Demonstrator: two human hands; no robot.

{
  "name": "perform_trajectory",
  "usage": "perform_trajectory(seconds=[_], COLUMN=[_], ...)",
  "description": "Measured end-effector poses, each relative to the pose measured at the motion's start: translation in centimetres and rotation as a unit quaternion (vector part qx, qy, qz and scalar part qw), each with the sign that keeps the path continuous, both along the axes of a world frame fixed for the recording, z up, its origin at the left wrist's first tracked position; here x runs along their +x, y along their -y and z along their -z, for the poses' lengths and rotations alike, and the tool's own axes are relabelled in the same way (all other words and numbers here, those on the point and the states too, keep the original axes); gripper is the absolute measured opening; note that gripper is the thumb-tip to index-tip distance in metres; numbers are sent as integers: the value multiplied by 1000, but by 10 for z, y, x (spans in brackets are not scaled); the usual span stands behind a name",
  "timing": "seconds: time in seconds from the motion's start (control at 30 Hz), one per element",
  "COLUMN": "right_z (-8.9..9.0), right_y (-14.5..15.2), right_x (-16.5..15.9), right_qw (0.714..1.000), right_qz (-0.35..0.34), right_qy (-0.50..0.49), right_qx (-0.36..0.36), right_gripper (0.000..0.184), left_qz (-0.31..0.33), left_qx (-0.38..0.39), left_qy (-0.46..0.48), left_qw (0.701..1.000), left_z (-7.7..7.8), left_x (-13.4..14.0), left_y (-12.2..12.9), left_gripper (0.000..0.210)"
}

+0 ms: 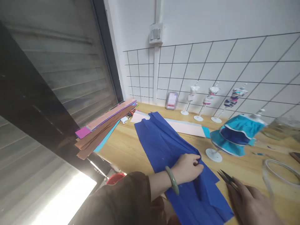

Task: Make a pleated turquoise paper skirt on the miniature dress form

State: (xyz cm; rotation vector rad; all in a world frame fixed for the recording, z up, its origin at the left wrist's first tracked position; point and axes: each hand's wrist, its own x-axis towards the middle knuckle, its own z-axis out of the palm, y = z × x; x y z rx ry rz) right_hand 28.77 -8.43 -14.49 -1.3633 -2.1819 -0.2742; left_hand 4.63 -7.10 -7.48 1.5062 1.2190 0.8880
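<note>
A long piece of dark blue fabric or crepe paper (159, 140) lies creased across the wooden table. My left hand (187, 167), with a green bangle (172, 181) at the wrist, pinches a fold of it near the right edge. At the lower right, my right hand (253, 200) is closed around scissors (227, 178). Their pointed blades are slightly apart and point toward the blue sheet without touching it. The handles are mostly hidden by my fingers.
Stacked coloured sheets (105, 125) lie at the table's left end. A small dress form in a tiered blue dress (239, 134) stands right of the blue sheet. Three smaller dress forms (212, 93) line the wall grid. A white ribbon coil (281, 172) lies far right.
</note>
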Motion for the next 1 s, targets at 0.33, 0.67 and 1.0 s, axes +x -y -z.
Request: perform_trajectory(seconds=[0.33, 0.67, 1.0], right_z=[2, -10, -29], right_y=[9, 16, -5], right_x=[10, 2, -6], right_qw=[997, 994, 990], right_qz=[44, 78, 115], right_qy=[-57, -58, -71], right_qx=[-15, -40, -40], right_gripper=[32, 39, 34], left_qz=[12, -86, -14], left_qx=[15, 159, 266], left_qy=[-15, -220, -420], left_qw=[1000, 959, 867], left_z=[12, 10, 29], left_x=[-30, -157, -192], left_y=[-3, -3, 14], left_gripper=[44, 31, 33])
